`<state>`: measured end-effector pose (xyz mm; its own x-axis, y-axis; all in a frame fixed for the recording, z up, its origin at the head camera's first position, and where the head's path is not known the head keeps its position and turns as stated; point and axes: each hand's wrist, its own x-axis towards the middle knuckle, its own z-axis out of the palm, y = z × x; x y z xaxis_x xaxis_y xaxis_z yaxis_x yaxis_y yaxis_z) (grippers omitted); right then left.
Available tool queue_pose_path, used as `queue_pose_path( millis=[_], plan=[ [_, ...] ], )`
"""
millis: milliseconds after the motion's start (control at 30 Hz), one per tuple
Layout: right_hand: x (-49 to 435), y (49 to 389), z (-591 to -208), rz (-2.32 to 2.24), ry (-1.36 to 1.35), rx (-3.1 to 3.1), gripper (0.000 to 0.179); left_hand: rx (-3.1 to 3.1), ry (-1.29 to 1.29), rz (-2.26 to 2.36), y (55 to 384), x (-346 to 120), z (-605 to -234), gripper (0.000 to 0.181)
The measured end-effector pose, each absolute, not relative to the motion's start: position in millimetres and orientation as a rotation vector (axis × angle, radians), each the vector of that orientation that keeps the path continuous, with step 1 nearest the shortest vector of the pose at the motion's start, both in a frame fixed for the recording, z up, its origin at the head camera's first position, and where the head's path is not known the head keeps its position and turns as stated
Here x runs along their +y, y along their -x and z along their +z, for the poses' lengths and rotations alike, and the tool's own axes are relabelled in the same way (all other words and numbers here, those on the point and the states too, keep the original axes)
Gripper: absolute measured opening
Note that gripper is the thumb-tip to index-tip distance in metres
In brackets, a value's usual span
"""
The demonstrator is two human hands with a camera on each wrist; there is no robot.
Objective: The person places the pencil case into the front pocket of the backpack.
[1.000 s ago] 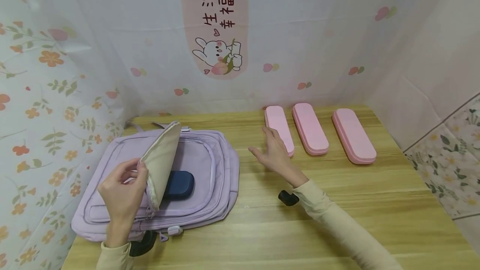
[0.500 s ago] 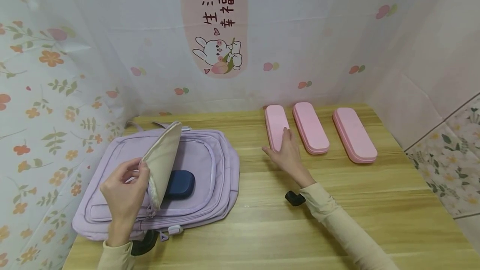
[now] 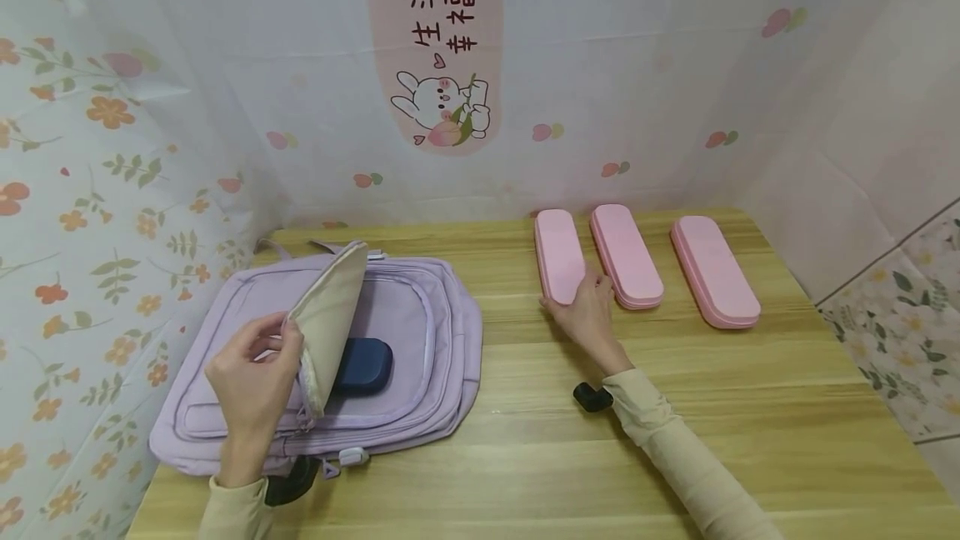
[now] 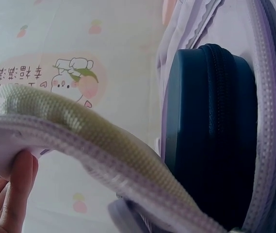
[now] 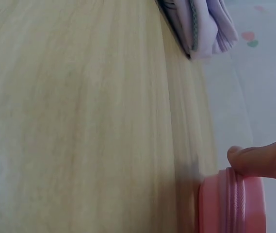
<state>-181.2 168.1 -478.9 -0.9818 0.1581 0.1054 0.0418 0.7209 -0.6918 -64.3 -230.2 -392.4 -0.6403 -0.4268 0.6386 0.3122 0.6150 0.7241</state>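
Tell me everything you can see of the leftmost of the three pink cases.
The pink case is long and slim, with rounded corners and a plain, smooth top. The right wrist view shows a ridged zip band along its side, between two pink halves. It looks shut, and its shell looks moulded, though the exact material is unclear. It lies flat on the wood-look table, close to its far edge. The right hand grips the near end, hiding part of one corner.

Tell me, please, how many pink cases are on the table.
3: the left pink case, held by the right hand; the middle one beside it; and the right one, farthest from the backpack.
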Motion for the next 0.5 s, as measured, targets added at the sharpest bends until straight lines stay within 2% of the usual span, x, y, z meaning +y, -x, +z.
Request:
queue_pose_path(
  millis=[500],
  plan=[
    [175.8, 183.0, -478.0, 1.131, 0.189, -2.712, 0.090, -1.984, -0.064, -1.101, 64.3, -230.1, -393.3, 0.011]
  ],
)
